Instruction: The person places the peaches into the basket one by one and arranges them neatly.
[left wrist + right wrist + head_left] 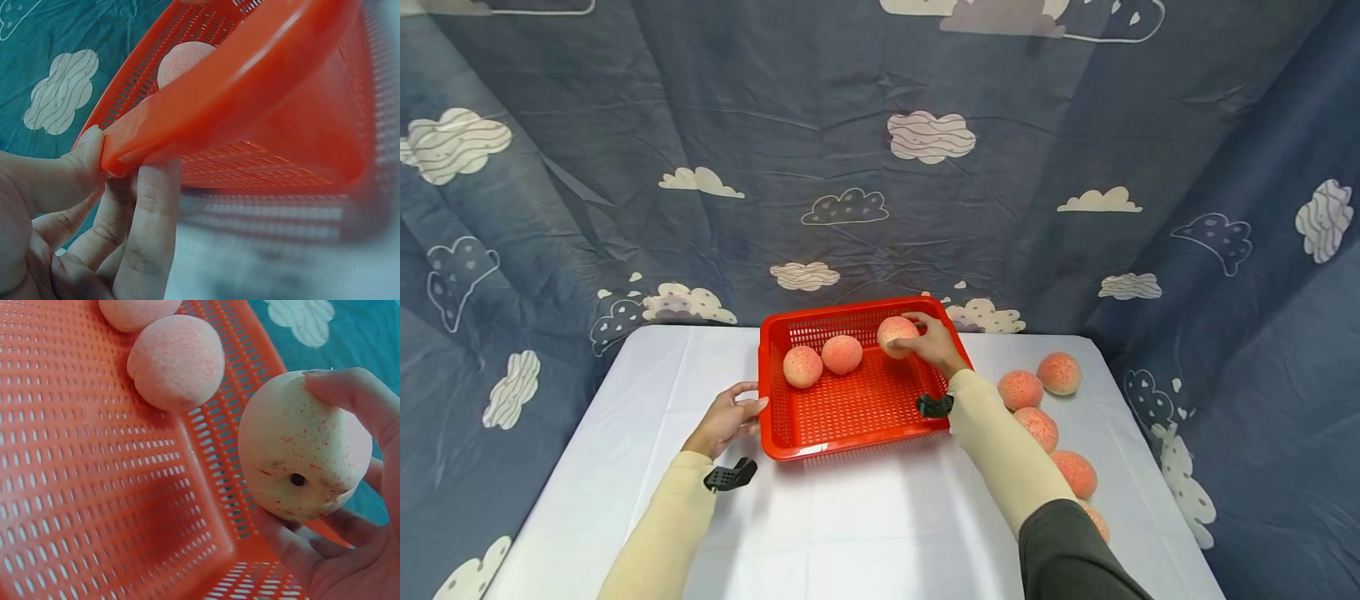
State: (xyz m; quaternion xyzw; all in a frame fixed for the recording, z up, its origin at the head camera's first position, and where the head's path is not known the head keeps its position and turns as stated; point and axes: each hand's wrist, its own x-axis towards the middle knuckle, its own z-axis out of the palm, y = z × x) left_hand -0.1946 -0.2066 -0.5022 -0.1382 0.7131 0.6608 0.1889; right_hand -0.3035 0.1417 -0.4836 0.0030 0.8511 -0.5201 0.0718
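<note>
My right hand (931, 340) grips a peach (306, 447) over the back right part of a red plastic basket (850, 425). The peach's pale side with a small dark hole faces the right wrist camera. Two pink peaches (802, 367) lie side by side in the basket's back left part. At the basket's left side, my left hand (727, 419) pinches the rim (206, 112), thumb on one side and fingers below it. One of the lying peaches (181, 62) shows past the rim in the left wrist view.
Several more peaches (1039, 429) lie in a line on the white tablecloth (835, 525) right of the basket, the nearest partly hidden by my right sleeve (1000, 450). A dark blue curtain (850, 167) with cloud prints hangs behind the table and at its sides.
</note>
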